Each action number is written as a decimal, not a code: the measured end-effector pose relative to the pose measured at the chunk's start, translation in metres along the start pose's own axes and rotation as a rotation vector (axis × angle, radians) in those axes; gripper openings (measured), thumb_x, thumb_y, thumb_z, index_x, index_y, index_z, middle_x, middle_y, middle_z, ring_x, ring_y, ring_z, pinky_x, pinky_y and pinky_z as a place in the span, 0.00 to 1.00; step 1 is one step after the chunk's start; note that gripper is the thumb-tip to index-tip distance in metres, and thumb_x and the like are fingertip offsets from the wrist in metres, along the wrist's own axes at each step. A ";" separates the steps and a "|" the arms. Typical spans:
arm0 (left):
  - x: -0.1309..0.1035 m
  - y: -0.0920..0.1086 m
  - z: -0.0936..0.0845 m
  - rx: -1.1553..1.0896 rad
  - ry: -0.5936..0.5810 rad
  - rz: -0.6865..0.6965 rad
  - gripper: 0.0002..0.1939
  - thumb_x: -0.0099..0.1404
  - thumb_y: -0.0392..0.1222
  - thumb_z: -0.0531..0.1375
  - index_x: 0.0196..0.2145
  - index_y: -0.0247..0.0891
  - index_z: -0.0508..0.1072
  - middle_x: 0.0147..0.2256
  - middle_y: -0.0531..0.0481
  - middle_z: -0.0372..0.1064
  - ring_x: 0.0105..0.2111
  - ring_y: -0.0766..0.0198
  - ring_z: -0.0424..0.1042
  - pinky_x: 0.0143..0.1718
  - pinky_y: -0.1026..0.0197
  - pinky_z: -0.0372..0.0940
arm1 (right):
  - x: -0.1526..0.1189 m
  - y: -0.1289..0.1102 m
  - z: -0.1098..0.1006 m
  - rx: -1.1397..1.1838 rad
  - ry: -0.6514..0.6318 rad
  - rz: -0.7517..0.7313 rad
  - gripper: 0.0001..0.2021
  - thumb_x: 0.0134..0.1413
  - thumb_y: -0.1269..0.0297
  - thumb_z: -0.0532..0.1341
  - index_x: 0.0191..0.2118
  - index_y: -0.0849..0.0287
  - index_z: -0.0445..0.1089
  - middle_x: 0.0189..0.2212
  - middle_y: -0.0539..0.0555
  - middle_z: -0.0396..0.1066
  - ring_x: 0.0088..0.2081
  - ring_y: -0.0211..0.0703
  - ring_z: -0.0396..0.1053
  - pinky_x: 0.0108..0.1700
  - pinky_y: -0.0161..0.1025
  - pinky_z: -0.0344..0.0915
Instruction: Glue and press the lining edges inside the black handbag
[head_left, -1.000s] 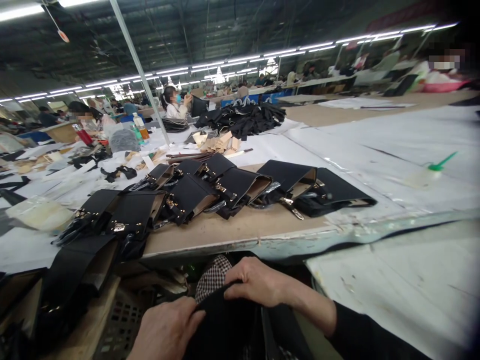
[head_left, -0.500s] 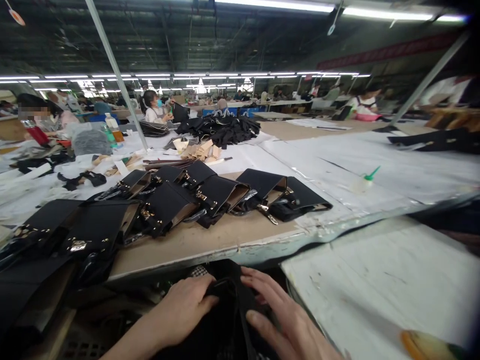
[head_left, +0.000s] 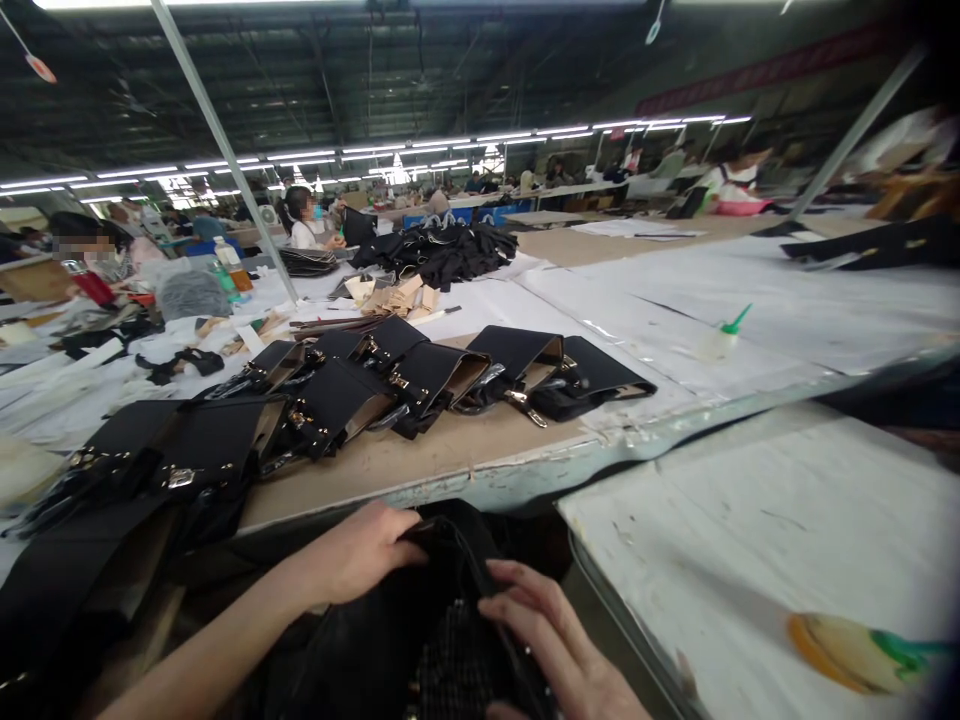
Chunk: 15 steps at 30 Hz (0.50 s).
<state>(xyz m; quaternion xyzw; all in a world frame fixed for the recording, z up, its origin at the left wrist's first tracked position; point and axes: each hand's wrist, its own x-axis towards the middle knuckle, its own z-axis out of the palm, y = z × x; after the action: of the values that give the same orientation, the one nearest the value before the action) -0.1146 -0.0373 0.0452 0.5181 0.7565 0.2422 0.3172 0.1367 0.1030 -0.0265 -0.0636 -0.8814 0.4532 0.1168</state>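
Black piece [head_left: 367, 650] spread open below the table edge

Left fingers [head_left: 409, 518] and thumb pinch its rim at the upper left; right fingertips [head_left: 491, 570] lie curved on the opposite edge, though how firmly they hold I cannot tell; the left hand [head_left: 360, 555] reaches in from the left, the right hand [head_left: 562, 650] from the lower right, with the dark opening between them; a second ago both bunched one edge together, right thumb and fingers closed on it, whereas now the hands stand on opposite sides; that seems to leave the inside open to eye and fingers; a checked patch [head_left: 454, 665] shows there, whether lining or cloth behind I cannot tell

Just beyond, the table [head_left: 450, 475] bears a cluster of bags [head_left: 341, 395], black with gold fittings; to the right, a bottle [head_left: 840, 650] lies on a pale bench [head_left: 720, 530]; farther off are a black heap [head_left: 435, 255] and a masked co-worker [head_left: 306, 232]
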 end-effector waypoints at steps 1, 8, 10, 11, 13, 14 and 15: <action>-0.004 0.004 -0.010 0.030 -0.031 -0.039 0.07 0.65 0.42 0.59 0.33 0.41 0.78 0.31 0.56 0.76 0.33 0.60 0.72 0.34 0.63 0.60 | 0.001 -0.005 -0.015 0.070 0.004 0.028 0.29 0.57 0.55 0.67 0.64 0.42 0.63 0.67 0.56 0.58 0.64 0.62 0.62 0.60 0.52 0.69; -0.018 -0.002 -0.032 0.012 -0.480 -0.087 0.09 0.59 0.47 0.66 0.29 0.40 0.75 0.23 0.60 0.64 0.25 0.67 0.61 0.26 0.65 0.52 | 0.020 0.029 -0.056 0.748 -0.221 0.272 0.36 0.52 0.54 0.71 0.65 0.48 0.59 0.49 0.55 0.70 0.50 0.52 0.69 0.50 0.46 0.66; -0.017 -0.013 -0.016 -0.023 -0.485 -0.110 0.09 0.57 0.45 0.67 0.26 0.39 0.74 0.23 0.59 0.63 0.25 0.66 0.61 0.26 0.65 0.53 | 0.024 0.053 -0.045 0.842 -0.251 0.293 0.34 0.50 0.55 0.72 0.62 0.50 0.64 0.48 0.54 0.69 0.49 0.50 0.68 0.48 0.44 0.64; -0.015 -0.019 -0.007 -0.072 -0.473 -0.135 0.07 0.56 0.44 0.67 0.27 0.39 0.74 0.24 0.59 0.64 0.26 0.66 0.62 0.27 0.66 0.54 | 0.025 0.062 -0.039 0.873 -0.251 0.307 0.32 0.49 0.56 0.72 0.60 0.51 0.65 0.47 0.54 0.69 0.49 0.50 0.67 0.48 0.44 0.64; -0.011 -0.026 0.007 -0.213 -0.433 -0.183 0.07 0.55 0.40 0.66 0.34 0.40 0.77 0.28 0.58 0.70 0.30 0.64 0.65 0.31 0.66 0.57 | 0.025 0.072 -0.031 0.904 -0.244 0.332 0.30 0.50 0.56 0.72 0.59 0.51 0.67 0.47 0.53 0.68 0.50 0.49 0.66 0.49 0.44 0.63; -0.009 -0.028 0.012 -0.280 -0.408 -0.203 0.12 0.54 0.39 0.66 0.39 0.41 0.77 0.31 0.58 0.72 0.32 0.63 0.66 0.32 0.66 0.58 | 0.025 0.073 -0.030 0.904 -0.241 0.342 0.30 0.51 0.56 0.71 0.59 0.51 0.67 0.48 0.53 0.68 0.50 0.50 0.66 0.50 0.44 0.63; -0.007 -0.029 0.015 -0.321 -0.378 -0.215 0.17 0.54 0.37 0.66 0.43 0.41 0.76 0.33 0.58 0.73 0.32 0.63 0.67 0.33 0.66 0.58 | 0.025 0.072 -0.030 0.899 -0.241 0.353 0.29 0.51 0.57 0.71 0.59 0.50 0.67 0.48 0.54 0.69 0.50 0.50 0.66 0.51 0.44 0.62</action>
<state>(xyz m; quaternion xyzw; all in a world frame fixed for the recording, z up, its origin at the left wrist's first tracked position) -0.1202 -0.0530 0.0164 0.4140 0.6863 0.2231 0.5548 0.1211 0.1739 -0.0646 -0.1023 -0.5818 0.8054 -0.0485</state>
